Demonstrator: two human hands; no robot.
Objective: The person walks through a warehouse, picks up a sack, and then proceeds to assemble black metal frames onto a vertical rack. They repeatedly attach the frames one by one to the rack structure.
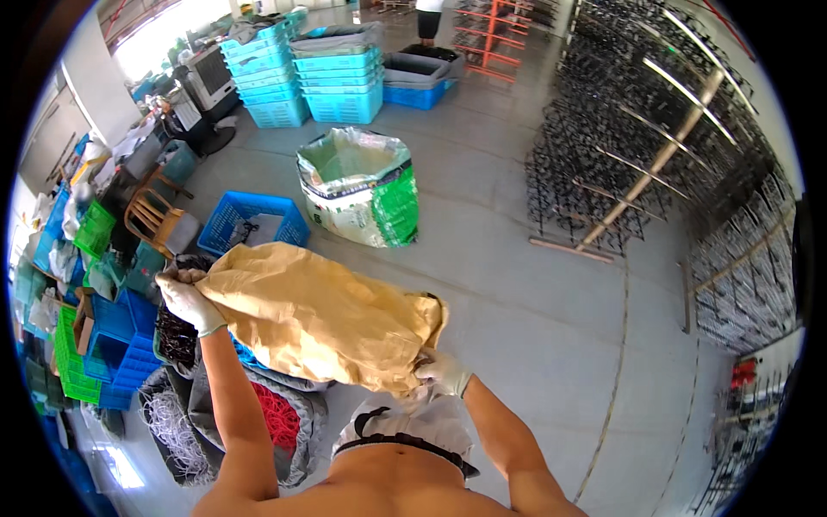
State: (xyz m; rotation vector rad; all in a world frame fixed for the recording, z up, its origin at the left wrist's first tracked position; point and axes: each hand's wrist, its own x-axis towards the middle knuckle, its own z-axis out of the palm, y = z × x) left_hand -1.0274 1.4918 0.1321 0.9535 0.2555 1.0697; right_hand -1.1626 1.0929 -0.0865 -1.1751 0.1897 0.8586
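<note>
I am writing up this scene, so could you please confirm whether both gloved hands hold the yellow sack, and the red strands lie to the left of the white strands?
Not quite: the head view shows the red strands to the right of the white strands. The gloved left hand and right hand do hold the yellow sack.

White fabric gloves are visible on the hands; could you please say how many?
2 gloves: one on the left hand, holding the left end of the crumpled yellow sack; one on the right hand, at its lower right corner. Others may be hidden.
</note>
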